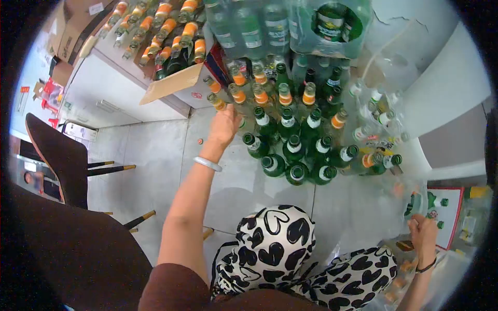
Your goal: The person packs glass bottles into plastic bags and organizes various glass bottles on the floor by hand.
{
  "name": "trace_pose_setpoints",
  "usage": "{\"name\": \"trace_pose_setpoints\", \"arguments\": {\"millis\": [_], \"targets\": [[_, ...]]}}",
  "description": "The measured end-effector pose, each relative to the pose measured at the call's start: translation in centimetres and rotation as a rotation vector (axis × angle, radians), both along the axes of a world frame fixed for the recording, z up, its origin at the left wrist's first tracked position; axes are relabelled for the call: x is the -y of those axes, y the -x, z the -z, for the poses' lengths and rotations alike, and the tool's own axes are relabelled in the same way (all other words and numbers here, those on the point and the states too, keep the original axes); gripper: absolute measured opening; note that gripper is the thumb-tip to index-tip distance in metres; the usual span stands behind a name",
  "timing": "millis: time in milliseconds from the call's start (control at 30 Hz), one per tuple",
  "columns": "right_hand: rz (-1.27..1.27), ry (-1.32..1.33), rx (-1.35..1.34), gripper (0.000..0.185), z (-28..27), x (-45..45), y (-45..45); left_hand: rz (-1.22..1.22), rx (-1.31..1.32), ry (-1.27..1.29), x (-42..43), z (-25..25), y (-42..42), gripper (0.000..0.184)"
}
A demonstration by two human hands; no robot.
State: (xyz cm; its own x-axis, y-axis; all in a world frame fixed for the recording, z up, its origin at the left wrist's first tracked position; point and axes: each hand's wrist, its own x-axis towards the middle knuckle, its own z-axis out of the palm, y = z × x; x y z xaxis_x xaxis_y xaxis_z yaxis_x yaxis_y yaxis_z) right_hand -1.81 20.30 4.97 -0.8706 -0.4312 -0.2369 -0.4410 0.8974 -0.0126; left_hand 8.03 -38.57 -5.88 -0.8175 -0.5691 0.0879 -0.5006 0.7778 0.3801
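My left hand (224, 126) is closed round a clear bottle with an orange neck label (216, 101), at the left edge of a group of standing bottles. Green bottles (287, 124) fill the front of that group, with orange-labelled clear bottles (260, 94) behind them. At the lower right, my right hand (423, 228) has its fingers curled beside clear plastic and a red-edged box (450, 217) with green bottles. Whatever that hand may hold is too unclear to make out.
Shrink-wrapped green bottles (332, 26) stand at the back. An open carton (174, 85) and orange-labelled bottles (168, 26) sit at the upper left. A bag of bottles (378, 111) stands right. Brown chairs (59, 155) are at the left; a bottle cap (200, 141) lies on the floor.
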Motion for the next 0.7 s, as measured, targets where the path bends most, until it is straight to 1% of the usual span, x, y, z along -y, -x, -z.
{"name": "trace_pose_setpoints", "arguments": {"millis": [33,67,100,167,200,267,300,333,367,433,533,600,633,700], "targets": [[0.003,-0.023,-0.006,0.017,0.1,0.3,-0.1,0.013,0.024,0.014,0.5,-0.1,-0.4,0.027],[0.042,0.073,-0.036,0.019,-0.1,0.8,-0.5,0.021,-0.087,-0.028,1.3,1.2,-0.9,0.027],[0.054,0.077,-0.027,0.019,0.3,0.5,-0.5,0.033,-0.078,-0.025,1.6,1.2,-1.5,0.027],[-0.039,0.148,-0.084,0.022,1.1,-0.4,-0.4,-0.012,-0.071,-0.021,2.0,1.0,-2.2,0.027],[-0.034,0.151,-0.082,0.022,1.4,-0.7,-0.5,0.006,-0.126,0.003,2.1,1.1,-2.4,0.026],[-0.073,0.116,-0.115,0.021,1.6,-1.0,-0.5,-0.022,-0.110,0.015,2.0,-1.5,-3.2,0.025],[-0.081,0.120,-0.107,0.021,1.4,-1.1,-0.4,-0.053,-0.098,0.029,1.4,-3.7,-3.6,0.024],[-0.048,0.154,-0.045,0.020,1.2,-1.3,-0.3,-0.144,-0.054,-0.084,0.3,-6.6,-3.9,0.022],[-0.014,0.191,0.018,0.020,1.3,-1.3,0.0,-0.152,-0.052,-0.072,-0.6,-9.1,-4.4,0.022],[-0.008,0.237,-0.005,0.018,2.5,-2.2,0.0,-0.165,-0.175,-0.078,-2.2,-13.6,-5.7,0.020],[0.019,0.286,-0.006,0.015,3.0,-2.5,0.2,-0.146,-0.352,-0.222,-3.8,-19.3,-6.9,0.018],[0.041,0.293,0.016,0.014,3.2,-2.7,0.1,-0.116,-0.396,-0.316,-4.7,-22.2,-7.2,0.017],[0.029,0.342,-0.005,0.013,3.4,-2.7,0.0,-0.094,-0.429,-0.349,-5.2,-23.2,-7.2,0.017],[0.026,0.392,-0.030,0.012,3.4,-2.7,-0.3,-0.076,-0.430,-0.325,-6.2,-24.4,-7.4,0.020]]}}
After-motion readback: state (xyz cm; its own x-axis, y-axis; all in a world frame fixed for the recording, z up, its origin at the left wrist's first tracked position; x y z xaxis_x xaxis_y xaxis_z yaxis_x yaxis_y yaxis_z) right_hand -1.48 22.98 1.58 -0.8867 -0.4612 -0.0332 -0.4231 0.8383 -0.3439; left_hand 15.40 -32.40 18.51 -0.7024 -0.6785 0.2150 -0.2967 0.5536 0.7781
